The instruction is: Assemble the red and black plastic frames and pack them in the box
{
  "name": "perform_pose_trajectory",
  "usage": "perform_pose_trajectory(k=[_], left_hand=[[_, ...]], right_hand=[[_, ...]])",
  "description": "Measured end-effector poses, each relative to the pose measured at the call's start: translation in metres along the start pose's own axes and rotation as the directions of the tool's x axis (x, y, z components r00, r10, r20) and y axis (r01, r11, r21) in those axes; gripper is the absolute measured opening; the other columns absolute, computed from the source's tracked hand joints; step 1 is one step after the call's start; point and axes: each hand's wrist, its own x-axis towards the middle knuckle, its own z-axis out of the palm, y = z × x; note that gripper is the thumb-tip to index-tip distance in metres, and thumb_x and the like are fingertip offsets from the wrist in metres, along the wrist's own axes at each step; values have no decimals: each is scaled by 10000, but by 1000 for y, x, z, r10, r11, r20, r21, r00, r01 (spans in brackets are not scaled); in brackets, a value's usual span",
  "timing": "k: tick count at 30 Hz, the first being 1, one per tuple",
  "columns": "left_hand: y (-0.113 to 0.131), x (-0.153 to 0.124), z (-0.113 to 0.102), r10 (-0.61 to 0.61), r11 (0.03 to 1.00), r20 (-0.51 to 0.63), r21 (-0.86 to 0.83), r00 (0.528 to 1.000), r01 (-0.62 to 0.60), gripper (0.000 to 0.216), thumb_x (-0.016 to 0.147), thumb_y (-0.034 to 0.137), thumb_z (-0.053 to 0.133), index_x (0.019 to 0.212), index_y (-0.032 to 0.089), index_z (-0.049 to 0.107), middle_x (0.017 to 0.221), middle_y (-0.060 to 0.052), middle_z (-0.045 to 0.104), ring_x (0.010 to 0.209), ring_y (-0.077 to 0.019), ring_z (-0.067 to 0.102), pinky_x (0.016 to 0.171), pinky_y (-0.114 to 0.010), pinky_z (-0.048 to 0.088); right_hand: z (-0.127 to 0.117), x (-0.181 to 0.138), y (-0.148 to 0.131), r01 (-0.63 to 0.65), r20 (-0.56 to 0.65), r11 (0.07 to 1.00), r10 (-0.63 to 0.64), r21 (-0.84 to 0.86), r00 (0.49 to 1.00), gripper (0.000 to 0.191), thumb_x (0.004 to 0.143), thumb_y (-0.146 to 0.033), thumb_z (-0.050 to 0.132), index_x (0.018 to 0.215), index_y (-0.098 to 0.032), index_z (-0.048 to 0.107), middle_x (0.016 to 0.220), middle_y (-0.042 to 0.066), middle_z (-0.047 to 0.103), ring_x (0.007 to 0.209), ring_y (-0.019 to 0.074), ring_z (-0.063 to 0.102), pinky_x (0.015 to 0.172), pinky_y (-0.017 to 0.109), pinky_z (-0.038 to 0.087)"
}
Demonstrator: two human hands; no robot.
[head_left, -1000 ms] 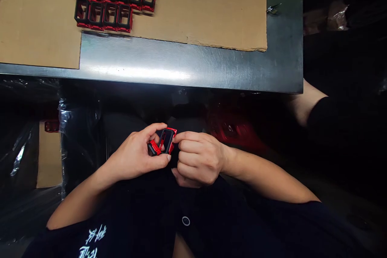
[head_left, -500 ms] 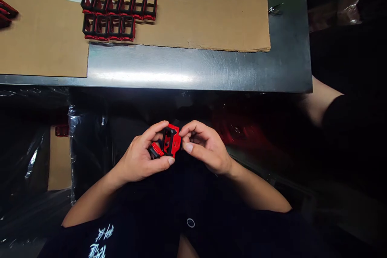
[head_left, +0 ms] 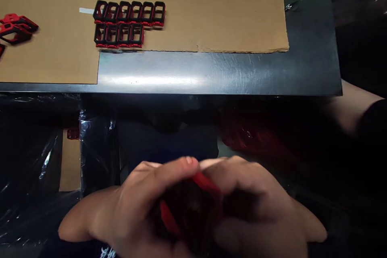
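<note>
Fingers (head_left: 169,173) around red-black plastic frame (head_left: 184,209)

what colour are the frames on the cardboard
Black frames with red lower edges, best seen in the head view.

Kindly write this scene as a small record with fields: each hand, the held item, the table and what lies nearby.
Left hand: wraps the blurred red-and-black frame
Right hand: wraps the same frame
Table: brushed steel table under a brown cardboard sheet
On cardboard: ten black-and-red rectangular frames in two rows; loose red-and-black pieces at left
Nearby: another person's bare forearm
</note>
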Motion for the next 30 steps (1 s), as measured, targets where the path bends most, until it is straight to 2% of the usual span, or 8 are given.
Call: perform_pose_trajectory(k=[1,2,3,8,11,15,23,30], left_hand=[[-10,8,-4,18,999,69,-46,997,-15,781,775,371,850,1477,343,508,854,5,742,654,-193,723,558,-304,613],[-20,16,-7,26,996,129,-83,991,-15,845,769,387,858,1512,336,459,855,6,741,637,-172,714,551,-274,593],[-30,22,-9,13,994,172,-107,985,6,865,784,393,848,1534,324,422,858,5,741,631,-155,705,562,-254,581],[-55,33,-7,-157,985,237,-35,959,170,812,816,341,803,1532,263,426,972,-35,767,772,-166,734,742,-275,601],[-55,33,-6,-155,988,231,42,961,149,804,809,314,785,1529,256,432,995,-36,774,788,-169,739,743,-266,598],[-51,35,-7,-108,985,213,157,971,76,779,799,257,759,1510,241,441,941,3,771,674,-118,698,687,-221,581],[-44,37,-8,-12,943,204,328,979,-56,704,805,216,715,1464,218,468,847,49,746,623,-85,666,664,-180,564],[-42,38,-8,-34,922,203,385,979,-48,669,808,254,700,1439,222,481,840,44,746,624,-102,677,659,-204,575]], right_hand=[[-8,11,6,-101,115,994,95,45,989,125,865,-314,786,863,-224,700,725,32,673,638,156,637,621,310,566],[-16,22,13,-176,110,981,167,78,980,150,860,-313,790,853,-205,686,736,23,677,635,134,632,626,286,559],[-23,31,20,-194,80,974,186,117,979,192,834,-325,815,841,-191,678,730,10,673,619,112,619,596,247,541],[-39,47,46,-246,0,959,249,139,969,273,751,-331,876,843,-160,686,732,-4,688,589,91,616,529,198,519],[-38,46,48,-257,-28,958,262,126,965,294,705,-316,904,812,-161,679,720,-12,689,577,94,620,522,204,519],[-38,45,46,-257,-54,964,261,74,964,311,679,-317,914,788,-161,667,705,-14,691,578,97,622,559,221,521],[-41,47,44,-251,-54,967,249,-41,967,218,658,-230,886,790,-157,729,719,-2,735,648,119,661,646,243,515],[-42,47,42,-255,-85,963,248,-91,965,98,727,-226,777,786,-153,748,685,0,727,603,114,637,606,244,496]])
